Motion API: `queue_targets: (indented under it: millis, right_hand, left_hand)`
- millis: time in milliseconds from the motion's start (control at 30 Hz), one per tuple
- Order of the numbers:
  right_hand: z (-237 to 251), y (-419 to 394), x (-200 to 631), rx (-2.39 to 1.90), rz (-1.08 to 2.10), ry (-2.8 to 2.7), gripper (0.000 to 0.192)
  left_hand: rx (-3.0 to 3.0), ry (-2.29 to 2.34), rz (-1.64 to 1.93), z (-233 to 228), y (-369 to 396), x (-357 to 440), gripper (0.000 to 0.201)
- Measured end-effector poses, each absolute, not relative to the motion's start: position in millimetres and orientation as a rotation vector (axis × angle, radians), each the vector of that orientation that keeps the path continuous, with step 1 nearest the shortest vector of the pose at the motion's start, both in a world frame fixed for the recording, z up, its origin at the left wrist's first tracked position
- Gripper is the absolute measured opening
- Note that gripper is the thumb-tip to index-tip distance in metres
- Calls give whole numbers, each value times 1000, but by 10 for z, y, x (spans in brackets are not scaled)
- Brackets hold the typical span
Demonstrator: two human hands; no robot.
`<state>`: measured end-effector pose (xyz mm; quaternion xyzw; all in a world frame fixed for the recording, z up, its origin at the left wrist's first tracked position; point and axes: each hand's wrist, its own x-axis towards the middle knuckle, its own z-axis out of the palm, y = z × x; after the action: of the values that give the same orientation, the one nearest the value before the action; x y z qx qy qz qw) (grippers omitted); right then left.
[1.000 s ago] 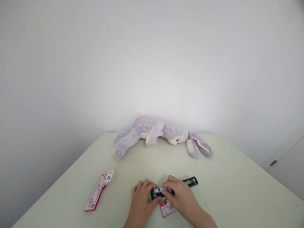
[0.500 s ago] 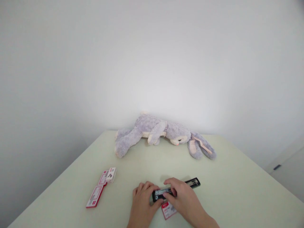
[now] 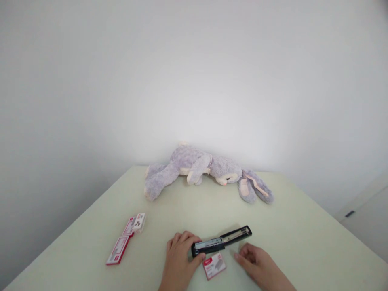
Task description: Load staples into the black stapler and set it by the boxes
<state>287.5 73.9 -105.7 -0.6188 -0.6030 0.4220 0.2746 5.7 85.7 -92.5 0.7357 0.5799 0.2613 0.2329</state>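
A black stapler (image 3: 209,245) lies folded wide open on the table, its metal staple channel facing up. My left hand (image 3: 181,258) grips its left end, with the thumb on the near side and the fingers over the far side. Just below the stapler is a small red and white box of staples (image 3: 214,266), close to my left thumb. My right hand (image 3: 257,263) is to the right of this box, apart from it and from the stapler. Its fingers are loosely curled, the thumb stands off from them, and no object shows in it.
Two flat red and white name-badge-like packs (image 3: 119,249) lie end to end at the left. A small white box (image 3: 139,222) rests against the farther one. A lilac plush rabbit (image 3: 197,163) lies along the table's back edge by the wall.
My right hand has left the stapler and moved right and down, uncovering the staple channel and the staple box. My left hand has stayed on the stapler.
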Motion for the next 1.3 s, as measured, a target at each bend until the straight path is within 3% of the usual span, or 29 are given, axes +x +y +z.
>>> queue_targets:
  millis: [133, 233, 400, 700, 900, 1200, 1300]
  right_hand:
    - [-850, 881, 3008, -1442, 1321, -1425, 59]
    - [-571, 1021, 2790, -1242, 1262, -1578, 51]
    - [-308, 1092, 2373, -1272, 1072, -1902, 32]
    - [-327, 1070, 2062, -1407, 811, -2216, 13]
    - [-363, 1074, 2053, -1432, 746, -2277, 4]
    - [-513, 1282, 2198, -1556, 712, -2085, 20]
    - [-659, 1307, 2359, -1589, 763, -1993, 27]
  left_hand:
    - [2049, 1576, 701, -923, 865, 53, 27]
    - [2061, 1577, 702, -933, 867, 51, 27]
    - [2051, 1592, 703, -943, 859, 44, 30]
    - [2088, 1607, 697, -973, 858, 64, 25]
    - [2151, 1518, 848, -1134, 739, -227, 37]
    - [2448, 822, 527, -922, 746, 354, 35]
    - [2371, 991, 432, -824, 786, 166, 61]
